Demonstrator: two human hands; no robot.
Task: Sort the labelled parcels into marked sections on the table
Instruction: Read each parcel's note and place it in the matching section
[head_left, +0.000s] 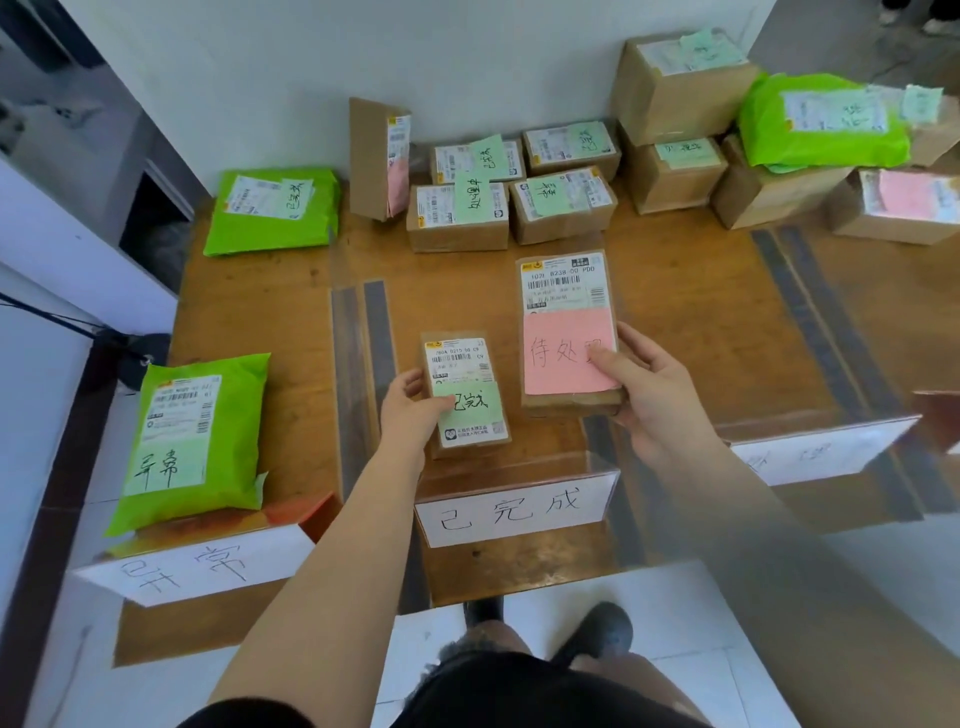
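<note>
Hands work separately; left hand (410, 410) grips the green-noted box (466, 392) over its matching middle section; right hand (649, 395) pinches the pink-noted box (569, 332), likely bound rightward.

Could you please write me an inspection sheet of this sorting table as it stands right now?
Surface: wooden table, split by dark tape strips into sections; paper section signs hang off the near edge.
Job's things: small box with green note in the left hand; larger box with pink note in the right hand, both over the middle section. A green mailer bag lies in the left section.
Clutter: unsorted boxes and another green mailer along the far wall; stacked cartons at far right.
Grippers: both hands' fingers curl round their boxes.
Cables: a dark cable left of the table.
Surroundings: white wall, tiled floor.
</note>
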